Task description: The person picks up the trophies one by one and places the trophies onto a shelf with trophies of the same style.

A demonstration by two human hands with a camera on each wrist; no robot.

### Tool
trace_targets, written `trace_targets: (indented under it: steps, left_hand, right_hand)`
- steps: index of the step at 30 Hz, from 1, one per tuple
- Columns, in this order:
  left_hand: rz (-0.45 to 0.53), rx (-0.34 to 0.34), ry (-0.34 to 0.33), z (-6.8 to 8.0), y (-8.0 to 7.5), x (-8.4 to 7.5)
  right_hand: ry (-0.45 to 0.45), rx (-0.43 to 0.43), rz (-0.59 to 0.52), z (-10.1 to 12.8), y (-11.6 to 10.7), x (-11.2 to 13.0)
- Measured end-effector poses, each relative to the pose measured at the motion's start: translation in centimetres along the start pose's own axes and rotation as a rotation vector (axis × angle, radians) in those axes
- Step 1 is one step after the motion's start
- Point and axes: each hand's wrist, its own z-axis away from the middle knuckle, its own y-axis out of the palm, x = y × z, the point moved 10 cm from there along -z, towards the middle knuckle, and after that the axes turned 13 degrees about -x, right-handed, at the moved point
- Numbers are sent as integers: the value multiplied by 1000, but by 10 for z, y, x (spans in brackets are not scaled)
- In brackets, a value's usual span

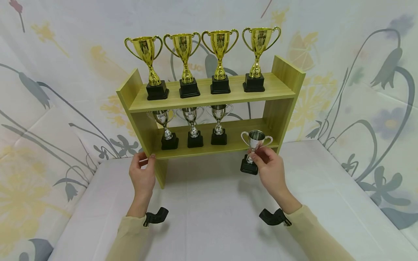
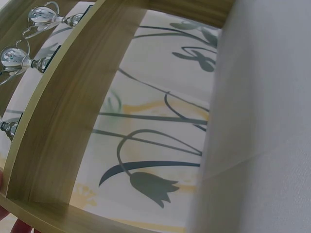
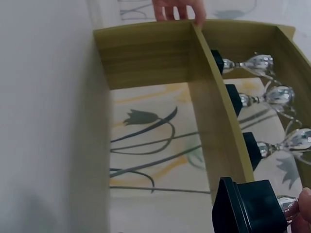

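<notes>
Right hand (image 1: 269, 170) fingers (image 1: 261, 154) pinch the stem of a silver cup (image 1: 254, 145), held lower right of centre just in front of the lower shelf's (image 1: 228, 146) front edge, beside a bare spot at that shelf's right end. Its base (image 1: 249, 166) hangs over bare tabletop (image 1: 212, 210). Left hand (image 1: 142, 175) fingers curl on the rack's (image 1: 209, 98) lower left front corner.
</notes>
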Motion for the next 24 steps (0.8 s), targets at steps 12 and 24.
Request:
trace_targets:
  steps: [12,24]
  left_hand:
    - [2,0,3,0,-1,0]
    - [-3,4,-9,0,0,1]
  right_hand:
    - [-26,-40,-12,-14,-13,18]
    - [-57,-79,-64,-29,-21,33]
